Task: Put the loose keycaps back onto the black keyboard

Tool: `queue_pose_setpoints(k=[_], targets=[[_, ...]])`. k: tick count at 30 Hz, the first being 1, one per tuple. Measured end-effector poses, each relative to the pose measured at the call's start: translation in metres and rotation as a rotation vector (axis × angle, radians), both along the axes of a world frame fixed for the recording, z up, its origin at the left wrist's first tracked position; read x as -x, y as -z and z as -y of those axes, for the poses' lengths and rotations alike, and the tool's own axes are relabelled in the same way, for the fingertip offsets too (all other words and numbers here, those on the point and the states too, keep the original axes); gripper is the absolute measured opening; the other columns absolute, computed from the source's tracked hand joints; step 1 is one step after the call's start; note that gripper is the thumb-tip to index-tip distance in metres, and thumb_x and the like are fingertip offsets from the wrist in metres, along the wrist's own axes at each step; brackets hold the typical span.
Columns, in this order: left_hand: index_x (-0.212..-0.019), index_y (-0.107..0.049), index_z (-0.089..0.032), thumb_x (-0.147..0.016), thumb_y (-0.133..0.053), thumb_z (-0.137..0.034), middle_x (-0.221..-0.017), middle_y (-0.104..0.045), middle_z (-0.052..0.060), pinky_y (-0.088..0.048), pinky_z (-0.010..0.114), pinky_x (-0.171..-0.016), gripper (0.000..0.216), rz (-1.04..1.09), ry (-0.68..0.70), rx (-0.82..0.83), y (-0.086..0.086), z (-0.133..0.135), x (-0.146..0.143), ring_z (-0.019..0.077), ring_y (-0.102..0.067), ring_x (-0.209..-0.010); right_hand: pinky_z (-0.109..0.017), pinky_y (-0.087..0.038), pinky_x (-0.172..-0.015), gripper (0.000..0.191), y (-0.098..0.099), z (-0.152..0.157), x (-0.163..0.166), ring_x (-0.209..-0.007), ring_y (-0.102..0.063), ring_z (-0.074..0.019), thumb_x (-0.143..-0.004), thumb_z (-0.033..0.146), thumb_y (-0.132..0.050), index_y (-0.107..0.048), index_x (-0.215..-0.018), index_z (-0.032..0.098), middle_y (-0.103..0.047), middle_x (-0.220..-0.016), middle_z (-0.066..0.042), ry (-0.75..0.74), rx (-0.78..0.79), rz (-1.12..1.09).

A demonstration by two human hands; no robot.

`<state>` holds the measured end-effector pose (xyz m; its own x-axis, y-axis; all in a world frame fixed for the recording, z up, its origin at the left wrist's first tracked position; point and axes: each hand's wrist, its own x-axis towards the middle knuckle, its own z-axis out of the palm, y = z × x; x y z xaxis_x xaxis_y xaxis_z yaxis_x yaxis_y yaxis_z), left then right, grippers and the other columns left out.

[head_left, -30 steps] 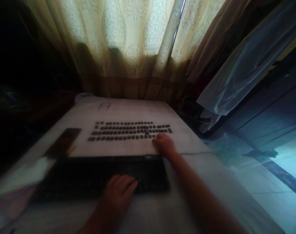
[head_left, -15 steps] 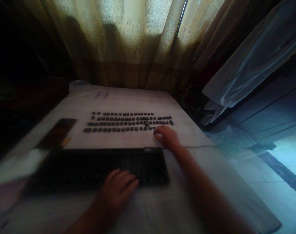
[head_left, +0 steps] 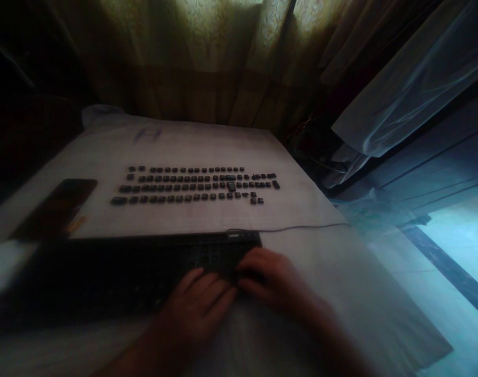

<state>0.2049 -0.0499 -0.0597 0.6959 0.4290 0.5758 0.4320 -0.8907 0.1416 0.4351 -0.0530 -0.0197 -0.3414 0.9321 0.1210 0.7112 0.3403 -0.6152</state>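
Note:
A dark keyboard [head_left: 117, 277] lies across the near part of the table. My left hand [head_left: 203, 298] rests on its front edge, fingers stretched out and lying side by side. At the keyboard's right end is my right hand [head_left: 268, 275], its fingers bent down toward the keys in a pinch. Whatever is between those fingertips is hidden in shadow. Beyond the keyboard, loose black keycaps [head_left: 187, 198] stand in several long rows. A small group of keycaps [head_left: 257, 200] sits at the right end of the nearest row.
A dark phone [head_left: 56, 207] lies left of the keycaps. The keyboard's cable [head_left: 302, 227] runs right over the pale table cover [head_left: 207, 141]. Curtains [head_left: 207, 63] hang behind the table, and a sheer cloth [head_left: 404, 99] hangs at the right.
My right hand has come back from the right end of the nearest keycap row to the keyboard. My left hand stays on the keyboard's front edge. The view has tilted downward.

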Motion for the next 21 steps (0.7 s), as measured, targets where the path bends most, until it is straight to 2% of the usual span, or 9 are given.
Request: queue_pose_setpoints(k=[6, 15, 21], targets=[[-0.119, -0.067, -0.019, -0.107, -0.037, -0.023, -0.113, -0.071, 0.001, -0.027, 0.038, -0.114, 0.033, -0.004, -0.038, 0.065, 0.0032, 0.0021, -0.0007, 0.0174, -0.059, -0.109, -0.030, -0.052, -0.075, 0.012, -0.0014, -0.0019, -0.0008, -0.082, -0.067, -0.0176, -0.082, 0.017, -0.071, -0.074, -0.093, 0.019, -0.073, -0.089, -0.005, -0.034, 0.034, -0.035], [-0.123, -0.065, -0.021, -0.102, -0.046, -0.025, -0.111, -0.069, 0.004, -0.033, 0.041, -0.110, 0.028, -0.057, -0.083, 0.090, 0.0025, 0.0024, -0.0061, 0.0200, -0.058, -0.107, -0.030, -0.053, -0.076, 0.014, 0.0000, -0.0005, 0.0001, -0.083, -0.068, -0.0179, -0.081, 0.016, -0.073, -0.076, -0.095, 0.017, -0.074, -0.090, -0.005, -0.015, 0.046, -0.035], [-0.124, -0.065, -0.020, -0.105, -0.041, -0.024, -0.111, -0.069, 0.004, -0.030, 0.040, -0.112, 0.031, -0.062, -0.066, 0.090, 0.0013, 0.0026, -0.0045, 0.0192, -0.058, -0.108, -0.031, -0.053, -0.078, 0.021, 0.0014, 0.0013, -0.0017, -0.086, -0.068, -0.0183, -0.081, 0.011, -0.068, -0.076, -0.099, 0.018, -0.074, -0.093, -0.006, -0.029, 0.038, -0.049]])
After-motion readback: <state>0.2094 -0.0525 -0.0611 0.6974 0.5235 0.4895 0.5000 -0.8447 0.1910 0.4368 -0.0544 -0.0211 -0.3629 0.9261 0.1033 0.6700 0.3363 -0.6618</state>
